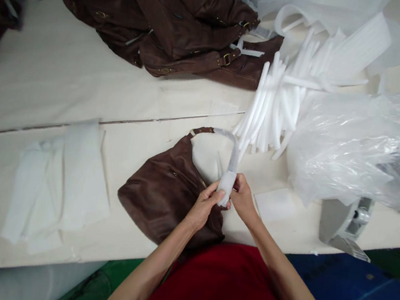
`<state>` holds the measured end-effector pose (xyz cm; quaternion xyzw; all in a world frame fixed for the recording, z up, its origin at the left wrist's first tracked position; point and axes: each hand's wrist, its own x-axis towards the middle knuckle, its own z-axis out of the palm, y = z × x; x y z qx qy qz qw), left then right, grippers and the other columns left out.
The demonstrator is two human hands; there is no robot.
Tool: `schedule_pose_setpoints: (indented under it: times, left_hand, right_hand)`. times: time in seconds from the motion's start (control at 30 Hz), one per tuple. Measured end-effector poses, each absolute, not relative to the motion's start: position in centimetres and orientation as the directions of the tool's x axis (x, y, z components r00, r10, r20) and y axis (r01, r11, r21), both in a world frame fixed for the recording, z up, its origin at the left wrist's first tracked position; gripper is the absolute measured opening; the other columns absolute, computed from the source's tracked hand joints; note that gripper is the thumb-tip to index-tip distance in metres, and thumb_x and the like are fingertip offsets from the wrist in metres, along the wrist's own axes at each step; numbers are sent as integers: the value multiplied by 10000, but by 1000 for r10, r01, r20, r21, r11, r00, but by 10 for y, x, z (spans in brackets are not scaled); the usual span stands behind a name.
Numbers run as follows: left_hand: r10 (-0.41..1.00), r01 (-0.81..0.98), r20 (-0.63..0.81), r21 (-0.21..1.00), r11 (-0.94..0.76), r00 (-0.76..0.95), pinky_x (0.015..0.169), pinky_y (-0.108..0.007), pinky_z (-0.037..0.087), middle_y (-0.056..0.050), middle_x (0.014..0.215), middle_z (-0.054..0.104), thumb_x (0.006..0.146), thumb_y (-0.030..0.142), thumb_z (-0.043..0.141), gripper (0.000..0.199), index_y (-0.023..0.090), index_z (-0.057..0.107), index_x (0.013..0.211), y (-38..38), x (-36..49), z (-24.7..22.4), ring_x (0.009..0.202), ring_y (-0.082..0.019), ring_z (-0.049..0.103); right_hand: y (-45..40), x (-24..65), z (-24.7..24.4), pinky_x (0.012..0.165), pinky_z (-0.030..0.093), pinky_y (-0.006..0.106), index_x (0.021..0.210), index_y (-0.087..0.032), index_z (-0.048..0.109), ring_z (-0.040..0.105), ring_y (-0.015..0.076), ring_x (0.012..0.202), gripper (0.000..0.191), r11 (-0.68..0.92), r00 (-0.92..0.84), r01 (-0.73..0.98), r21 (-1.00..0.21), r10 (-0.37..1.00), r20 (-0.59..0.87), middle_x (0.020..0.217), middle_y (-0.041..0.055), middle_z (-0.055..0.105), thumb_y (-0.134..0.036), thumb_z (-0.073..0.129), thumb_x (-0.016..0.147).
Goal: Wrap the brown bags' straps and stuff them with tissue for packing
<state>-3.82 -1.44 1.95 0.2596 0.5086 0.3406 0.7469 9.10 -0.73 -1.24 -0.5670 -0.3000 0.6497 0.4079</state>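
Two-handed hold on the white wrap [227, 182], near edge of the desk [129, 145].
The brown bag [165, 185] lies by that edge, its strap [235, 152] arched toward the far edge, presumably to bring the wrapped section within reach of both hands. Left hand [204, 205]: fingers narrow, closed on the wrap, thumb pressed on top, apparently to steady it. Right hand [244, 198]: fingers curled at the wrap's right side; whether they grip cannot be told. White tubes [263, 107] lie farther from the near edge, likely kept handy.
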Motion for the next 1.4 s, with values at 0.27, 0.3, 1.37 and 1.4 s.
schedule_pose_setpoints:
  times: [0.27, 0.3, 1.37, 1.4]
  left_hand:
    - [825, -227, -541, 794, 565, 161, 684, -265, 483, -14, 843, 705, 778, 423, 710, 546, 190, 639, 1267, -13, -20, 6, 690, -142, 592]
    - [840, -209, -522, 814, 542, 145, 726, -270, 488, -19, 886, 716, 784, 421, 699, 513, 195, 658, 1243, -12, -18, 5, 755, -157, 611]
    - [811, 320, -573, 795, 515, 119, 578, -265, 471, 33, 707, 649, 507, 350, 762, 348, 203, 555, 745, 166, -174, 6, 642, -168, 599]
    - [803, 266, -580, 803, 533, 141, 609, -274, 497, 24, 771, 677, 515, 361, 781, 387, 206, 538, 772, 158, -174, 14, 678, -172, 620]
  right_hand:
    - [-28, 107, 7, 681, 446, 302, 778, -187, 671, 532, 178, 746, 263, -531, -100, -440, -724, 831, -548, 812, 43, 645, -449, 656, 765]
    - [-29, 107, 8, 684, 437, 296, 786, -187, 680, 526, 172, 739, 265, -529, -88, -419, -738, 833, -547, 799, 35, 646, -448, 694, 747]
    - [-104, 210, -60, 1000, 423, 527, 1273, -157, 527, 493, 362, 1213, 533, -580, 605, 653, -487, 786, -124, 1277, 195, 567, -386, 588, 796]
    - [-102, 214, -60, 975, 434, 520, 1291, -151, 509, 486, 375, 1214, 572, -617, 624, 663, -423, 768, -143, 1285, 206, 554, -383, 618, 779]
